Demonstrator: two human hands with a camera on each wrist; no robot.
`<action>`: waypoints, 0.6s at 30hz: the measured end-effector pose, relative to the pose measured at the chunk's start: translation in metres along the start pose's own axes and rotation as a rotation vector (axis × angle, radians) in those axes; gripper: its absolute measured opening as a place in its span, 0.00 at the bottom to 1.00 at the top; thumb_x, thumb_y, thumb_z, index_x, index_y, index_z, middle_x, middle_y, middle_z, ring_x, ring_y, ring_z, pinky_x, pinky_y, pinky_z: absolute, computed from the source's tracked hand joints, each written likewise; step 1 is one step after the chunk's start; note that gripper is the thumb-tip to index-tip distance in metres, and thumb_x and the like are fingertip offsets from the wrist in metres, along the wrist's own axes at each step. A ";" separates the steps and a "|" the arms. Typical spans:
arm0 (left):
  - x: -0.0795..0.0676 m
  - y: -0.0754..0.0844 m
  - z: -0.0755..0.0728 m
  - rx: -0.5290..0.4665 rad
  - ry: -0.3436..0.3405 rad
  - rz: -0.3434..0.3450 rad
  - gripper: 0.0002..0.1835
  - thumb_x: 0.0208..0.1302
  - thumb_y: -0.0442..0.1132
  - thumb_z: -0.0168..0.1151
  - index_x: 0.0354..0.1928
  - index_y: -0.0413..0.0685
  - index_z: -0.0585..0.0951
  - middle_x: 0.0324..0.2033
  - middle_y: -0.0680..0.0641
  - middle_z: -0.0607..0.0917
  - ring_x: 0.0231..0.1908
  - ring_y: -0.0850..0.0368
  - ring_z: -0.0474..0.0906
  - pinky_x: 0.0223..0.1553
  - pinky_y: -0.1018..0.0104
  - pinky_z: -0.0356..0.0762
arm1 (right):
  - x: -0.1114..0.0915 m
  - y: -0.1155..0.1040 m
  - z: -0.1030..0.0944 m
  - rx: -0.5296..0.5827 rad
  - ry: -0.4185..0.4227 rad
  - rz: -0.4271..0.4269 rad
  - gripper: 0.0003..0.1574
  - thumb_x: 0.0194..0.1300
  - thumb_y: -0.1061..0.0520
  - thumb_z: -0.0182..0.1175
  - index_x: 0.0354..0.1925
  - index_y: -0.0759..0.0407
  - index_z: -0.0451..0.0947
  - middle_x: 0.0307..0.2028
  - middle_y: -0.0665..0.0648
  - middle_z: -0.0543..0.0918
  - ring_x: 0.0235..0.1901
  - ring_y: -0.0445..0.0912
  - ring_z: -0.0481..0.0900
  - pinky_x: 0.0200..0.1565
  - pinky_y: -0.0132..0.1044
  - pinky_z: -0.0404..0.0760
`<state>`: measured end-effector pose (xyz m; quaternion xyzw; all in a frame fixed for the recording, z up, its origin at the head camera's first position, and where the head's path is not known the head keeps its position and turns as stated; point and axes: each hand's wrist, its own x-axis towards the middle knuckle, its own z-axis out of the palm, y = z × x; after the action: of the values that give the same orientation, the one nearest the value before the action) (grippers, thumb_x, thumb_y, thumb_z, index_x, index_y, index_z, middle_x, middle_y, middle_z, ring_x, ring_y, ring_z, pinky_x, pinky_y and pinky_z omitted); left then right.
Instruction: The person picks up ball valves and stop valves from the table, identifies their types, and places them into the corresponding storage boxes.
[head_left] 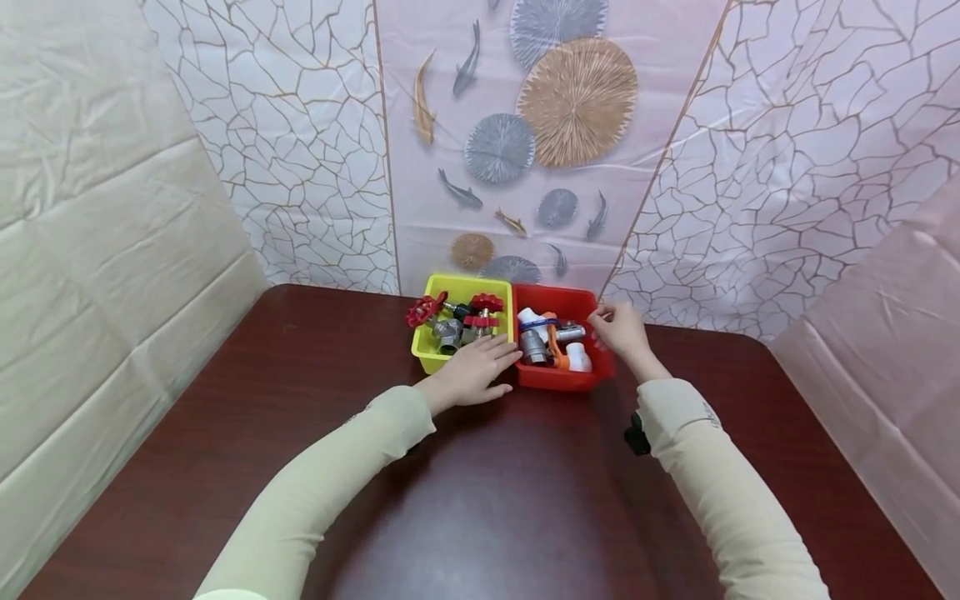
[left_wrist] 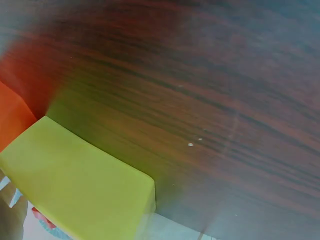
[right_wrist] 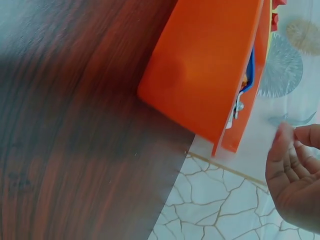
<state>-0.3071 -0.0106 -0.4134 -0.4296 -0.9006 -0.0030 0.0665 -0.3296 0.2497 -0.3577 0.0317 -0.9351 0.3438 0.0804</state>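
A yellow bin (head_left: 428, 350) and a red bin (head_left: 555, 380) stand side by side near the table's far edge. My left hand (head_left: 472, 372) lies across the yellow bin's front rim, fingers extended toward the red bin. Inside the yellow bin are metal valves with red handwheels (head_left: 425, 309). Metal and white fittings fill the red bin, among them a grey metal ball valve (head_left: 534, 347), an orange handle (head_left: 554, 343) and a white elbow (head_left: 578, 357). Over the red bin's right rim, my right hand (head_left: 621, 332) has loosely bent fingers, thumb near the index fingertip, nothing visible between them.
The dark wooden table (head_left: 480, 500) stretches toward me in front of both bins. Patterned cloth (head_left: 315, 167) hangs right behind the bins, with plain cloth panels (head_left: 97, 250) along the sides. A dark wrist camera (head_left: 637, 435) shows under the right sleeve.
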 end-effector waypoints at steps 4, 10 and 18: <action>-0.005 -0.002 -0.001 -0.003 0.019 0.022 0.32 0.66 0.54 0.54 0.68 0.48 0.66 0.67 0.45 0.67 0.69 0.48 0.59 0.70 0.53 0.55 | -0.006 0.004 -0.008 -0.011 0.012 -0.042 0.15 0.67 0.63 0.49 0.39 0.75 0.77 0.18 0.64 0.78 0.14 0.46 0.75 0.18 0.29 0.74; -0.018 -0.007 -0.002 -0.056 0.103 0.036 0.32 0.65 0.52 0.56 0.67 0.46 0.66 0.66 0.43 0.69 0.68 0.47 0.61 0.68 0.52 0.59 | -0.015 0.015 -0.017 0.049 -0.010 -0.112 0.12 0.66 0.65 0.50 0.38 0.77 0.76 0.23 0.70 0.81 0.18 0.53 0.81 0.20 0.33 0.80; -0.048 -0.019 0.003 -0.136 0.273 0.006 0.32 0.61 0.49 0.62 0.65 0.45 0.69 0.63 0.42 0.72 0.65 0.46 0.67 0.64 0.50 0.66 | -0.033 0.028 -0.023 -0.021 0.095 -0.150 0.10 0.65 0.64 0.53 0.36 0.71 0.77 0.25 0.68 0.83 0.19 0.53 0.82 0.21 0.30 0.79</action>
<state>-0.2921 -0.0595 -0.4217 -0.4314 -0.8795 -0.1221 0.1594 -0.2974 0.2860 -0.3636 0.0847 -0.9287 0.3282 0.1505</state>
